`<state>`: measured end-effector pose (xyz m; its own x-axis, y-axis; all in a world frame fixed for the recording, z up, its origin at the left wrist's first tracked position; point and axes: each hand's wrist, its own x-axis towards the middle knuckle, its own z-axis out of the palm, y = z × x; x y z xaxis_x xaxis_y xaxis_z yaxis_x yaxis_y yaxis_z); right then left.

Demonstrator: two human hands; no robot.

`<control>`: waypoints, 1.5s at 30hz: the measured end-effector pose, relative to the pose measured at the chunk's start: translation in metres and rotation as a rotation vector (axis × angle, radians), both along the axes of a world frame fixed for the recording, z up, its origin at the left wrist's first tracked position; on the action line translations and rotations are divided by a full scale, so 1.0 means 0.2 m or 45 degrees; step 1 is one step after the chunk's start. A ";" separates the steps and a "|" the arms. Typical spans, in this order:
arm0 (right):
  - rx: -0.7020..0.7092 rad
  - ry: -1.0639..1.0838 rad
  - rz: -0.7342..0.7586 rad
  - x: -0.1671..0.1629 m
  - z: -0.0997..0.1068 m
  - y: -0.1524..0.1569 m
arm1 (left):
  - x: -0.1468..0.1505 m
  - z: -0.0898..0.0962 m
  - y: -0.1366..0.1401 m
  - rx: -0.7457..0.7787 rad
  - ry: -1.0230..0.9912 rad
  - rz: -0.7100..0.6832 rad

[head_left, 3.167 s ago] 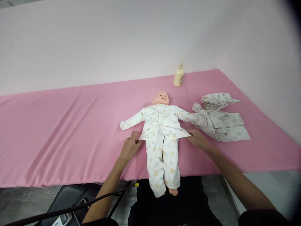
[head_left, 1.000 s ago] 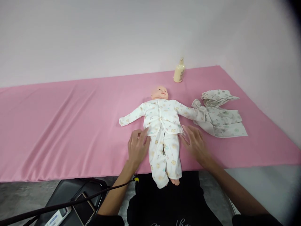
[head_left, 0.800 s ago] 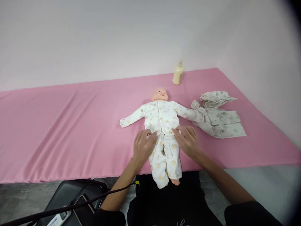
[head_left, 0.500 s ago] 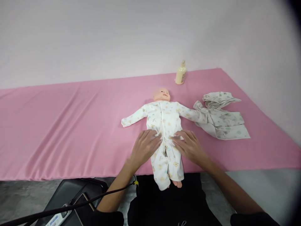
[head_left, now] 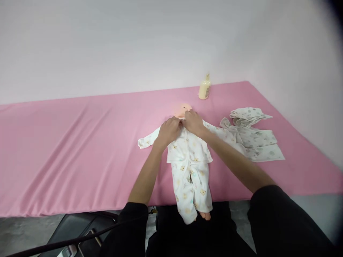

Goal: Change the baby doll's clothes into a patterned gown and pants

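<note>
Since the head view is all we have: doll (head_left: 179, 110) lies face up on the pink-covered desk (head_left: 80, 150), its feet over the near edge. Left hand (head_left: 170, 130) and right hand (head_left: 194, 123) are both at the doll's neck, fingers curled, nearly meeting over the neckline of the printed jacket (head_left: 184, 148). Fingertips hidden, so can't tell whether either grip is pinching cloth.

Status: looks well along. Trousers (head_left: 184, 189) are on. Jacket's on too, sleeves out to both sides of the doll, front panels lying together to the hem, hem over the waistband. Can't confirm fastenings. Remaining, my read: just the neckline, covered by the hands.

Around the doll: pump bottle (head_left: 204, 90) upright beyond its head, to the right; spare clothes (head_left: 264, 137) beside it on the right, under or against that sleeve, seemingly unused.
</note>
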<state>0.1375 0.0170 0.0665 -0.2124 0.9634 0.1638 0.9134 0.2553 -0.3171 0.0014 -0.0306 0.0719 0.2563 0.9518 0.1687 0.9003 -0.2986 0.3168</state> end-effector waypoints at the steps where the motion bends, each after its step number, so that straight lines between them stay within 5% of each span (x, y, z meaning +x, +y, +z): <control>1: -0.010 -0.066 0.008 -0.02 0.01 0.01 | 0.00 -0.01 0.02 -0.002 0.023 0.008; 11: 0.040 -0.438 0.167 -0.14 0.10 -0.02 | -0.03 -0.05 0.05 0.010 0.031 -0.101; 20: -0.098 -0.755 0.212 -0.18 0.17 0.01 | -0.02 -0.02 0.02 -0.031 0.082 -0.082; 30: -0.049 -0.984 0.432 -0.09 0.19 0.04 | -0.03 -0.04 0.03 -0.002 0.154 -0.115; 39: -0.005 -0.807 0.504 0.02 0.17 0.11 | -0.03 -0.07 0.05 0.007 0.099 -0.113; 45: -0.183 -0.111 0.373 0.15 0.15 0.12 | 0.01 -0.12 0.10 0.133 -0.094 -0.044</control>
